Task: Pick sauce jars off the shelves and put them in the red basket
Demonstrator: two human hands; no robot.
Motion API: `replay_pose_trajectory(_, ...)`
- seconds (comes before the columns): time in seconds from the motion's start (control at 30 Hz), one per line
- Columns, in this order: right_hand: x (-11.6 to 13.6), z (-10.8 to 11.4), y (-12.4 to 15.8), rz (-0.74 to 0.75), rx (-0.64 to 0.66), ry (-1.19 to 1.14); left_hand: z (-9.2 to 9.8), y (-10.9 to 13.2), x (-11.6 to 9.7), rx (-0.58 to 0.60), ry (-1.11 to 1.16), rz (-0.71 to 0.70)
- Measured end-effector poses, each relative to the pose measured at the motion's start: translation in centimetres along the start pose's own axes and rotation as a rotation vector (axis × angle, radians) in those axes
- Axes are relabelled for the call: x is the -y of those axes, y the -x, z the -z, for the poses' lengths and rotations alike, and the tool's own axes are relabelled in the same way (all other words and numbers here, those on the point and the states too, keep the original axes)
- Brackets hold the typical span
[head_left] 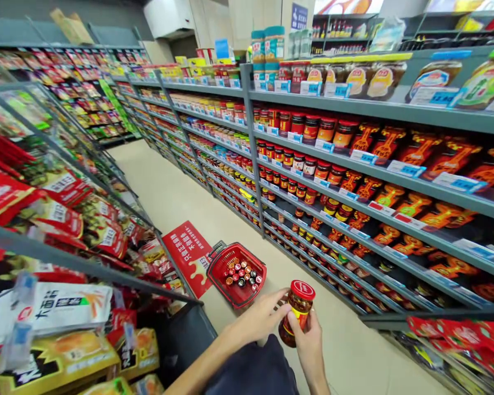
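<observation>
A glass jar of red chili sauce (297, 314) with a red lid is held upright low in the head view, above the aisle floor. My right hand (310, 344) wraps round its lower body from below. My left hand (260, 317) touches the jar's left side with its fingers bent round it. Just beyond the hands a red shopping basket (221, 270) stands on the floor with several small jars inside, their lids facing up.
Grey shelves (354, 170) of red-lidded jars run along the right of the aisle. A rack of bagged snacks (57, 219) is close on the left. A red floor sticker (189, 252) lies beside the basket. The beige floor stretches ahead.
</observation>
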State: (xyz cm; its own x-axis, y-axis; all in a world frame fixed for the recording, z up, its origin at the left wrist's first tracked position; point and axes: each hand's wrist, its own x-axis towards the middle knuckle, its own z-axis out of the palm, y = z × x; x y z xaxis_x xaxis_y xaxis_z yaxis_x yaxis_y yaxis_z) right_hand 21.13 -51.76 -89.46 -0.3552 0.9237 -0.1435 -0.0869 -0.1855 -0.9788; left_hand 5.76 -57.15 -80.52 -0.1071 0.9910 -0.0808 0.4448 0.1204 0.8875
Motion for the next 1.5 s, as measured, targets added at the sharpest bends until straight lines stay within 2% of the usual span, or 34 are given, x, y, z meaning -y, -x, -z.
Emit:
replay_pose_trajectory(0.17, 1.2, -1.8, -2.0, 0.032, -0.027, -0.011, 2.0, -2.8, 0.8, 0.034, -0.005, -0.057)
replay_pose_trajectory(0.27, 1.4, -4.0, -3.6, 0.03, -0.077, -0.008, 4.2, -4.9, 2.0, 0.064, 0.082, -0.098)
replay_pose_trajectory(0.33, 1.5, -6.1, -4.8, 0.032, -0.125, 0.004, 6.4, -6.4, 2.9, 0.103, 0.154, -0.133)
replay_pose_trajectory(0.43, 1.9, -9.9, -6.4, 0.021, -0.203, 0.028, 10.7, -8.5, 4.5, 0.196, 0.204, -0.169)
replay_pose_trajectory(0.6, 1.5, -17.1, -8.1, -0.049, -0.328, 0.051, 17.9, -11.2, 8.7, 0.371, 0.302, -0.144)
replay_pose_trajectory(0.7, 0.7, -20.6, -8.6, -0.098, -0.392, 0.08, 20.9, -12.1, 11.4, 0.427, 0.355, -0.129)
replay_pose_trajectory(0.8, 0.4, -23.1, -9.2, -0.131, -0.414, 0.126, 23.0, -12.3, 13.4, 0.432, 0.387, -0.142)
replay_pose_trajectory(0.97, 1.0, -25.7, -10.1, -0.143, -0.412, 0.194, 25.1, -12.6, 15.5, 0.427, 0.44, -0.148)
replay_pose_trajectory(1.1, 1.2, -26.5, -10.2, -0.136, -0.429, 0.193, 26.0, -13.2, 15.9, 0.461, 0.394, -0.18)
replay_pose_trajectory(1.27, 1.0, -26.5, -9.9, -0.125, -0.473, 0.209, 26.2, -13.1, 15.8, 0.452, 0.33, -0.192)
replay_pose_trajectory(1.5, 0.6, -26.3, -8.8, -0.082, -0.403, 0.147, 25.7, -11.8, 15.5, 0.46, 0.372, -0.147)
